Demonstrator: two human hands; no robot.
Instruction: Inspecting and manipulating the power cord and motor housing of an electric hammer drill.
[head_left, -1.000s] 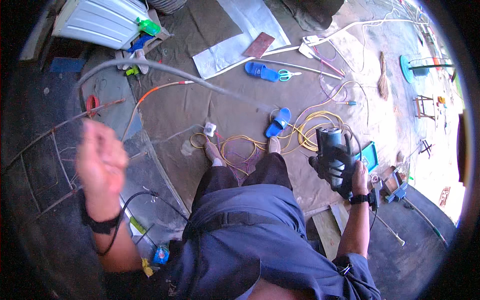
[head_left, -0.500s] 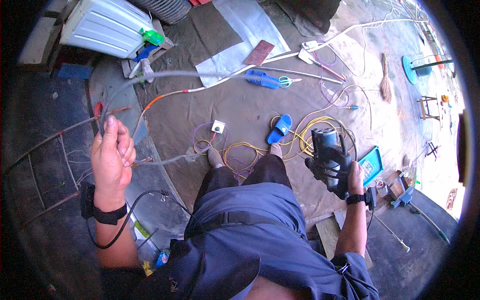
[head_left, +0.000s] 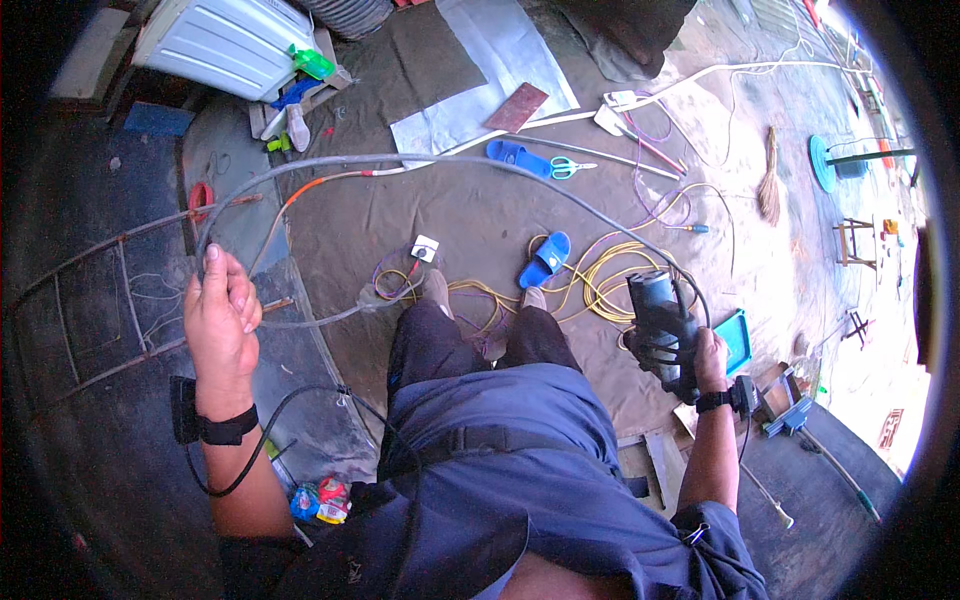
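Cable (head_left: 345, 161), one, grey, rubbery, pinched in left hand (head_left: 222, 325); one black-and-grey cylindrical tool (head_left: 654, 292) grasped in right hand (head_left: 711, 358); two blue plastic slippers (head_left: 546, 260); one red packet (head_left: 334, 497), print illegible.

The left hand (head_left: 222, 312), a blur a second ago, is now sharp. The smeared arch of the gray cable (head_left: 400, 157) clears into a smooth curve, traceable across to the right hand (head_left: 712, 358). Near the left forearm (head_left: 247, 490), a red packet (head_left: 334, 491) comes into view beside a blue packet (head_left: 304, 503).
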